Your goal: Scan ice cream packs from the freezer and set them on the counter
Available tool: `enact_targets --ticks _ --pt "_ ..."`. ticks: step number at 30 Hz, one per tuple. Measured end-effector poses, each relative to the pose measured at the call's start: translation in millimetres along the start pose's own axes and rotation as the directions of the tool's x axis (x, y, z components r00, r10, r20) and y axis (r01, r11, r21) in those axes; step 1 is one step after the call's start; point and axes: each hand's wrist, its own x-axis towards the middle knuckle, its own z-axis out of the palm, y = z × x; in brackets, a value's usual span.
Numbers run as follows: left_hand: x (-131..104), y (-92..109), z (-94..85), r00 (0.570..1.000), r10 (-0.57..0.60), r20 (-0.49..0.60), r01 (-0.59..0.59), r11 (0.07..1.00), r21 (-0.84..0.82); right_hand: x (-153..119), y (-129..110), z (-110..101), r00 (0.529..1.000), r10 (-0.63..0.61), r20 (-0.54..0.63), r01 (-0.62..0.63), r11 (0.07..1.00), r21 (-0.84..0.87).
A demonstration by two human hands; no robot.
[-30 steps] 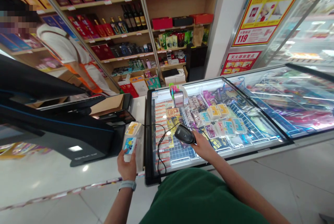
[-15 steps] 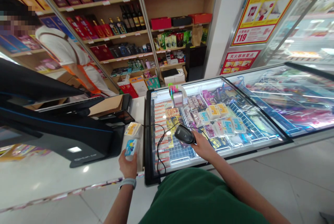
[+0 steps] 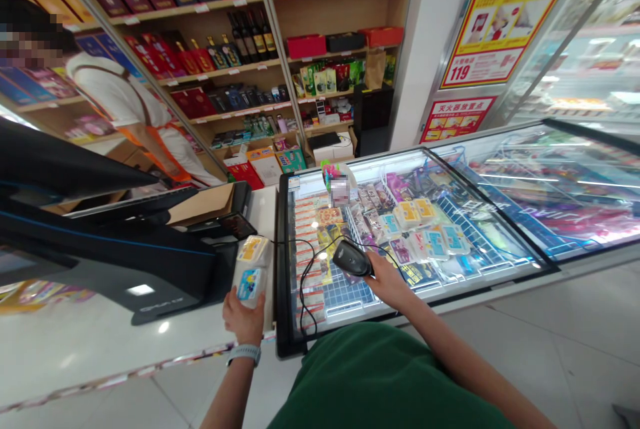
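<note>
My right hand (image 3: 386, 280) is wrapped round the handle of a black barcode scanner (image 3: 352, 258), held over the glass top of the freezer. Its head points left, and a black cable trails from it across the glass. On the counter's right end, my left hand (image 3: 244, 317) has its fingers spread at the near edge of a small tub with a blue label (image 3: 250, 283). Whether the fingertips still touch the tub is hard to see. Just behind it lies a similar tub with a yellow label (image 3: 253, 250).
A dark checkout terminal (image 3: 150, 269) stands on the left of the counter, an open cardboard box (image 3: 200, 205) behind it. Several tubs (image 3: 435, 232) and packets show in the glass-topped freezer (image 3: 350, 309). Beyond the counter, a person in a white shirt (image 3: 107, 92) stands by the shelves.
My left hand has loosened its fingers from the blue-labelled tub and drawn back slightly toward me. The scanner in my right hand has stayed nearly in place.
</note>
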Motion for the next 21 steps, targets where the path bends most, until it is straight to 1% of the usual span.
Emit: enact_targets --ticks 3,5,8,12,16,21 --pt "-2.0 11.5 -2.2 0.999 0.036 -0.016 -0.035 0.999 0.011 -0.2 0.9 1.0 1.0 -0.012 -0.002 0.012 1.0 -0.002" --pt "-4.5 20.1 -3.7 0.997 0.08 -0.01 -0.08 0.997 0.014 0.0 1.4 1.2 1.0 -0.01 -0.007 0.01 1.0 0.001" --pt "-9.5 34.4 -5.9 0.985 0.174 0.019 -0.175 0.985 0.013 0.3 1.9 1.0 1.0 -0.009 -0.014 0.009 1.0 0.011" --pt "-16.0 54.8 -5.4 0.955 0.287 0.08 -0.287 0.958 -0.014 0.7 2.5 1.0 1.0 -0.006 -0.022 0.006 1.0 0.021" --pt "-19.5 72.3 1.6 0.919 0.373 0.127 -0.368 0.928 -0.058 0.5 3.2 0.5 1.0 0.009 -0.017 -0.008 1.0 0.016" --pt "-17.4 87.6 17.8 0.879 0.449 0.16 -0.434 0.893 -0.12 -1.4 2.7 -3.8 0.999 0.023 -0.034 -0.022 0.999 0.025"
